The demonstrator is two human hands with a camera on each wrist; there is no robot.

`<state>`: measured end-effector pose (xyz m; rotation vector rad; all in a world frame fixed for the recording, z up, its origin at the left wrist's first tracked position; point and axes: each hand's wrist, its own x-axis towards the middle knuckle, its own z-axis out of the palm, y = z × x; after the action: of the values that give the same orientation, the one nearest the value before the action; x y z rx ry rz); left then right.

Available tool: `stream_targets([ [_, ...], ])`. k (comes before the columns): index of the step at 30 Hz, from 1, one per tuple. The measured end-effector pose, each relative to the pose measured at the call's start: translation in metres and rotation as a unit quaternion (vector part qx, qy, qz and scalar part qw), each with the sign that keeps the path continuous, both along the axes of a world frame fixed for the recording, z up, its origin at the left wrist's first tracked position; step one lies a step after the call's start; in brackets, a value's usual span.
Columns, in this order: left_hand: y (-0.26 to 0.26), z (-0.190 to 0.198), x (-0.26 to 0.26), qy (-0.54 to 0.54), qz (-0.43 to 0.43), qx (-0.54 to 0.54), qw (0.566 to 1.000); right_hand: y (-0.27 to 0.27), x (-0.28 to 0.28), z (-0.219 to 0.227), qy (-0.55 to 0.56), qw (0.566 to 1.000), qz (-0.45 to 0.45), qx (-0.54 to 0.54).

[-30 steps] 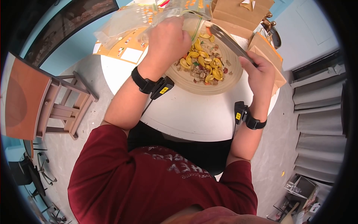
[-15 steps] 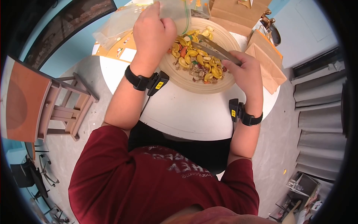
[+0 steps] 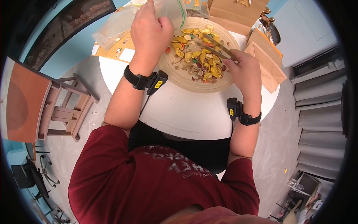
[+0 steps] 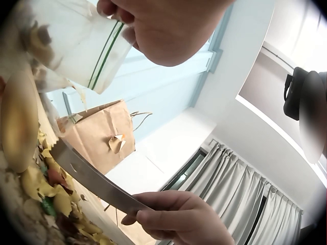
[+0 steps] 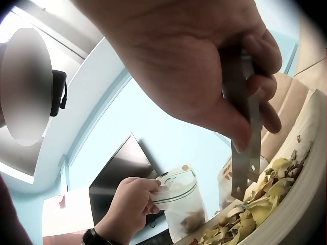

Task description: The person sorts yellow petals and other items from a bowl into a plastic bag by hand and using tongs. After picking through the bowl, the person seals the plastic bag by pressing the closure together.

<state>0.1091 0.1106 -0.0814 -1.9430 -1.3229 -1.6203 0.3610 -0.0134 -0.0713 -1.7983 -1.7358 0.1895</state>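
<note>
My left hand (image 3: 151,39) pinches the top of a clear zip bag (image 3: 169,13) with a green seal line, upright at the plate's far left edge. Brownish pieces show at the bag's bottom (image 5: 193,220) in the right wrist view. Metal tongs (image 3: 220,46) are gripped in my right hand (image 3: 246,71), their arms apart and tips down at a dried mix (image 3: 203,56). That mix has yellow shell-like pieces, small brown bits and a few red and green ones. It lies on a round wooden plate (image 3: 197,89), over which both hands work.
Brown paper bags (image 3: 263,67) stand along the plate's right and far side. Another clear bag (image 3: 115,28) lies at the left over an orange printed sheet (image 3: 125,46). The round white table (image 3: 182,115) has its near edge at my body.
My left hand has shifted left, holding the zip bag at the plate's edge. The tongs have come from the plate's right rim down to the mix, whose pieces lie differently.
</note>
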Motion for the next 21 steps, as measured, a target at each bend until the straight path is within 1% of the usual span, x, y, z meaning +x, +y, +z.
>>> stream_targets([
  [1, 0.0, 0.0, 0.0, -0.003, -0.006, -0.001, 1.0, 0.0, -0.001, -0.001, 0.024, 1.0, 0.017, 0.006],
  [4, -0.002, 0.001, 0.002, -0.007, -0.018, -0.008, 1.0, -0.001, -0.01, -0.001, 0.028, 0.998, 0.063, -0.004],
  [7, -0.004, 0.002, 0.003, -0.008, -0.021, -0.012, 1.0, -0.004, -0.013, 0.002, -0.007, 0.998, 0.059, -0.031],
  [10, -0.001, 0.0, 0.002, 0.005, -0.02, 0.005, 1.0, -0.001, -0.002, -0.002, 0.086, 0.996, 0.001, 0.003],
  [13, -0.002, 0.001, 0.002, 0.008, -0.019, 0.005, 1.0, 0.001, 0.012, 0.002, -0.023, 0.994, -0.097, 0.051],
  [16, -0.004, 0.002, 0.003, 0.003, -0.027, -0.011, 1.0, 0.006, 0.022, 0.005, -0.044, 0.986, -0.159, -0.005],
  [19, -0.006, 0.004, 0.004, 0.001, -0.031, -0.026, 0.999, 0.01, 0.03, -0.004, -0.029, 0.992, -0.123, -0.013],
  [21, -0.006, 0.003, 0.004, 0.004, -0.031, -0.025, 0.999, 0.009, 0.03, -0.007, 0.045, 0.995, -0.084, -0.038],
])
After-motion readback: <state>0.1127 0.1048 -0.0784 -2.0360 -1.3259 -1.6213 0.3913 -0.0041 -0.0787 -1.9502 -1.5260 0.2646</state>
